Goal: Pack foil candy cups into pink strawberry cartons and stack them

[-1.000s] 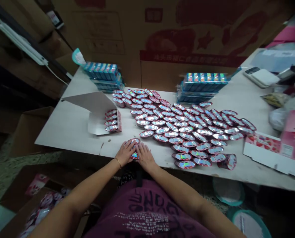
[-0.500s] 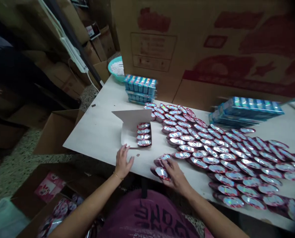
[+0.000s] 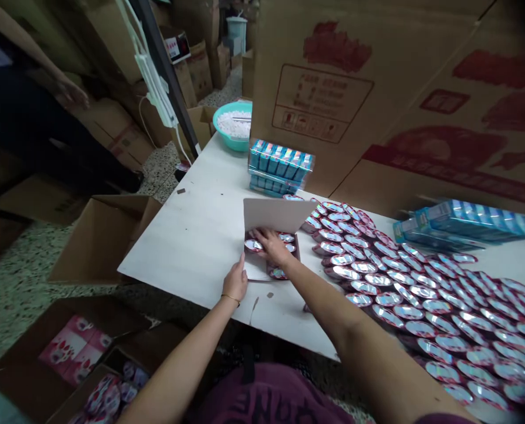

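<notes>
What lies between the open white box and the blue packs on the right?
Many shiny-topped pouches spread on the table, as the head view shows.

In goes my right hand (image 3: 275,248), from the table right of the open box (image 3: 280,213); shiny-topped cups (image 3: 253,245) now sit in its left half, my left hand (image 3: 235,282) having moved to its near-left corner.

The table (image 3: 178,235) bears an open box (image 3: 278,213), shiny packs (image 3: 420,328), blue packages (image 3: 281,162) (two stacks), perhaps a basin (image 3: 232,143).
</notes>
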Tool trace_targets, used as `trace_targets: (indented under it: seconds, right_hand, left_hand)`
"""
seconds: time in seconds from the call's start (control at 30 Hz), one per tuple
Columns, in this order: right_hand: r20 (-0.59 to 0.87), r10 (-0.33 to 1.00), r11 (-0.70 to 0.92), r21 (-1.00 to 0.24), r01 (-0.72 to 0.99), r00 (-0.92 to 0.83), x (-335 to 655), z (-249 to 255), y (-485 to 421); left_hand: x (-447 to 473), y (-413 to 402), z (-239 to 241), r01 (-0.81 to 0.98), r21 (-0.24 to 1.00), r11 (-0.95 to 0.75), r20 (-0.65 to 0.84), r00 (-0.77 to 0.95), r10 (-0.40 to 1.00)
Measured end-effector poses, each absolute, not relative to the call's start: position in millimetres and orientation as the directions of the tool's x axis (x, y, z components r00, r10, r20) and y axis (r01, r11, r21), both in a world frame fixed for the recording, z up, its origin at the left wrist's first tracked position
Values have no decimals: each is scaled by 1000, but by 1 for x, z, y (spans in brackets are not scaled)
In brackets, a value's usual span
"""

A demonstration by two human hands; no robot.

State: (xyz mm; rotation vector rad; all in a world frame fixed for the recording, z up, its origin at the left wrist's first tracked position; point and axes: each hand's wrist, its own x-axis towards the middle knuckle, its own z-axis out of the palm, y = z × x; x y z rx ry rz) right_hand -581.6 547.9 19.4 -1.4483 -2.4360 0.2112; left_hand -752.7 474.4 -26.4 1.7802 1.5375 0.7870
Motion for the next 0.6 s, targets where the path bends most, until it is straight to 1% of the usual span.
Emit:
trace_targets:
  seconds: [0.03, 0.1, 0.2, 0.27, 0.33, 0.4, 0.47, 0.53, 0.6]
  right_hand:
    - [182, 888, 458, -260, 850, -422, -585, 19, 543]
    - [200, 918, 383, -230, 895, -342, -585, 17, 526]
    - [255, 946, 253, -196, 947, -200, -551, 16, 484]
    - [292, 951, 150, -150, 977, -101, -505, 15, 448]
    - [315, 949, 17, -77, 997, 8, -450, 15, 409]
    - [287, 956, -66, 21, 998, 58, -400, 14, 374]
    - [212, 977, -48, 130, 990, 19, -365, 8, 346]
    - [141, 988, 34, 217, 976, -65, -348, 0, 328]
    - [121, 981, 115, 265, 957, -151, -344, -10, 320]
  left_hand:
    - [-754, 475, -25, 623, 771, -135, 48, 155, 987]
    - [-758, 479, -18, 664, 715, -219, 139, 172, 975]
    - [-761, 492, -2, 735, 596, -322, 271, 192, 943]
    - [-757, 499, 9, 737, 542, -404, 305, 276, 912]
    - [-744, 499, 16, 648, 546, -532, 313, 431, 846]
    - [-721, 487, 17, 497, 586, -640, 292, 607, 739]
    - [-687, 463, 12, 405, 618, -674, 226, 729, 646]
    - [-649, 436, 4, 439, 615, -655, 103, 779, 619]
    - [-612, 414, -6, 533, 577, -619, -44, 777, 628]
